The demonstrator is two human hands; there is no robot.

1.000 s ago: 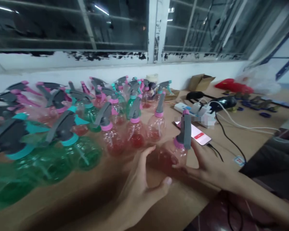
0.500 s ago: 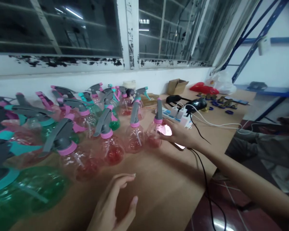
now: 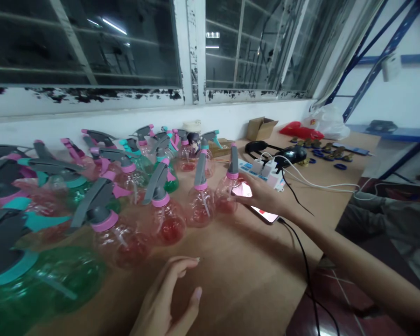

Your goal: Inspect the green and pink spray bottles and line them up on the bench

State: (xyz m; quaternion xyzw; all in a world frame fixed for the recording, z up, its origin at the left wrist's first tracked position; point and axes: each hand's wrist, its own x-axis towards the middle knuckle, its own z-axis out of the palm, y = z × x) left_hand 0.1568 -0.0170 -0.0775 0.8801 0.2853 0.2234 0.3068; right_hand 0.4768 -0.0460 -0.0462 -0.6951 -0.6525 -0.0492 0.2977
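My right hand (image 3: 264,198) reaches across the wooden table (image 3: 252,280) and lies loosely over a lit phone (image 3: 268,216), fingers spread. Its fingertips are beside a pink spray bottle (image 3: 227,196) with a grey trigger head, the rightmost of a front row. My left hand (image 3: 168,298) hovers low over the table at the bottom centre, fingers open and curved, thumb apart, holding nothing. Several pink and green spray bottles (image 3: 101,219) stand crowded over the left half of the table.
A white power strip (image 3: 262,168) with plugs and white cables sits behind the phone, and a black cable (image 3: 306,266) hangs over the table edge. A cardboard box (image 3: 262,127), red bag (image 3: 296,130) and small parts lie at the back right. Another person's grey clothing (image 3: 388,214) shows at right.
A second ago my right hand held the pink bottle near me. It set the bottle in the row and now rests on the phone. My left hand drew back toward me.
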